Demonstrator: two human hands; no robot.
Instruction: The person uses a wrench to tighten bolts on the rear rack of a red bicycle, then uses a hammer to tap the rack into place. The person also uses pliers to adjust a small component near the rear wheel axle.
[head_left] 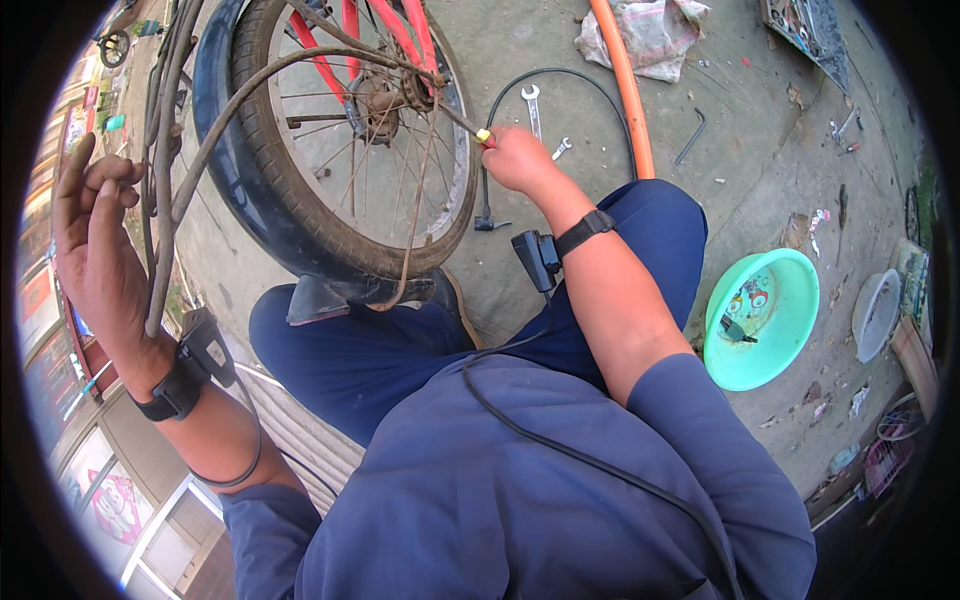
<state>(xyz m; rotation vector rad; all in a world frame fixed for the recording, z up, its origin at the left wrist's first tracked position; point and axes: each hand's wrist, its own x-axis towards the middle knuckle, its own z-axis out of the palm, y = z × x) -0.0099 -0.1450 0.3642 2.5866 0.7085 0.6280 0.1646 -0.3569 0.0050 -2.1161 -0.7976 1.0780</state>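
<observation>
My right hand (520, 162) is closed around the handle of a screwdriver (484, 136) with a yellow collar and a bit of red. Its metal shaft points up and left to the hub (380, 108) of a spoked bicycle wheel (262, 150); whether the tip touches is hard to tell. Raised at the left, my left hand (95, 235) has loosely bent fingers, with nothing visible in them. Bent grey metal rods (185, 190) pass beside that hand. A dark mudguard (235, 205) curves round the tyre, and red frame tubes (415, 40) meet near the hub.
On the ground lie a large wrench (534, 112), a smaller one (562, 148), a hex key (690, 137) and a black hose (560, 70). An orange pipe (626, 90) runs past a crumpled sack (650, 40). A green basin (716, 335) stands at the right.
</observation>
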